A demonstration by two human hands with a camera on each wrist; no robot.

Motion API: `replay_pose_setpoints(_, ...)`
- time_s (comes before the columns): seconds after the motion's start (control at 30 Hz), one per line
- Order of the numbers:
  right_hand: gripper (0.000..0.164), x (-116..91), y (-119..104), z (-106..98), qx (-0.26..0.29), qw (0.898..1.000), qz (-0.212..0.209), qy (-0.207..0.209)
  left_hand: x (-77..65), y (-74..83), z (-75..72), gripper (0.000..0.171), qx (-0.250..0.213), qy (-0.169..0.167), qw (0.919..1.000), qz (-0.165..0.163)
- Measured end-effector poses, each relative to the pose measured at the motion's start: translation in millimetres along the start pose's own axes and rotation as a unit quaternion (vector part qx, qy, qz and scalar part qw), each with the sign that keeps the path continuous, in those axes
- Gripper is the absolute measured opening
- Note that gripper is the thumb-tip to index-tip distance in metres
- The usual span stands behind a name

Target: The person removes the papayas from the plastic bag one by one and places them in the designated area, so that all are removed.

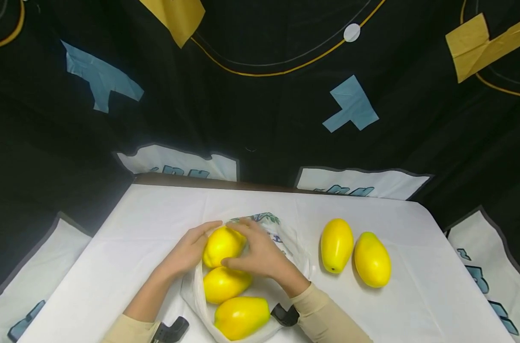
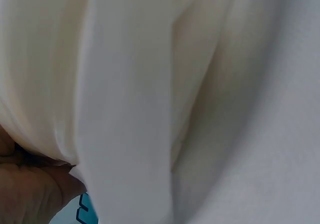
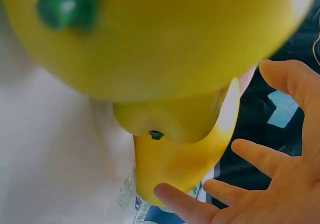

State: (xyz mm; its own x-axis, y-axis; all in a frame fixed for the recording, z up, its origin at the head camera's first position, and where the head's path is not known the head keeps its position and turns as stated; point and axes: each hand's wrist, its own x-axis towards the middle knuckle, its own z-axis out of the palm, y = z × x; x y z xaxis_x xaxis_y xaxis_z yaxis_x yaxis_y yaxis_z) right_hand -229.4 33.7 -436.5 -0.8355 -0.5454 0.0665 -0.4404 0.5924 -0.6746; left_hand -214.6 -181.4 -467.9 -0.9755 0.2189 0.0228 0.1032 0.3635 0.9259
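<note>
A white cloth bag (image 1: 193,290) lies on the table with its mouth toward me. Inside it are three yellow papayas: a far one (image 1: 223,245), a middle one (image 1: 227,284) and a near one (image 1: 242,317). My left hand (image 1: 190,250) is at the left of the far papaya and grips the bag's edge; in the left wrist view its thumb (image 2: 37,191) presses the cloth. Over the far papaya's right side reaches my right hand (image 1: 260,250). The right wrist view shows its fingers (image 3: 252,156) spread and fairly straight, one fingertip at the papaya.
Two more papayas, one upright (image 1: 337,245) and one slightly tilted (image 1: 373,259), lie side by side on the white tablecloth (image 1: 431,286) at the right. Behind the table's far edge hangs a black curtain (image 1: 260,119).
</note>
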Motion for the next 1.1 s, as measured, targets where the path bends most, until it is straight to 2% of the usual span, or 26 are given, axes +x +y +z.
replay_pose_setpoints(0.4,0.076,2,5,6,-0.019,1.000,0.003,-0.018,2.7,-0.5,1.7,0.039,0.004,-0.005,1.0000,0.001)
replay_pose_setpoints(0.53,0.070,4,9,9,-0.005,1.000,0.007,-0.009,3.0,-1.7,2.7,0.039,-0.003,-0.009,1.0000,0.000)
replay_pose_setpoints(0.73,0.054,7,13,12,0.042,0.998,0.038,0.020,2.6,-0.9,3.0,0.040,-0.015,-0.009,0.9998,-0.009)
replay_pose_setpoints(0.93,0.063,12,12,18,0.049,0.997,0.045,0.041,0.6,1.2,0.9,0.043,0.000,-0.008,0.9999,-0.012)
replay_pose_setpoints(1.1,0.064,12,9,18,0.048,0.996,0.062,0.039,0.8,0.5,0.7,0.043,0.010,-0.009,0.9999,-0.004)
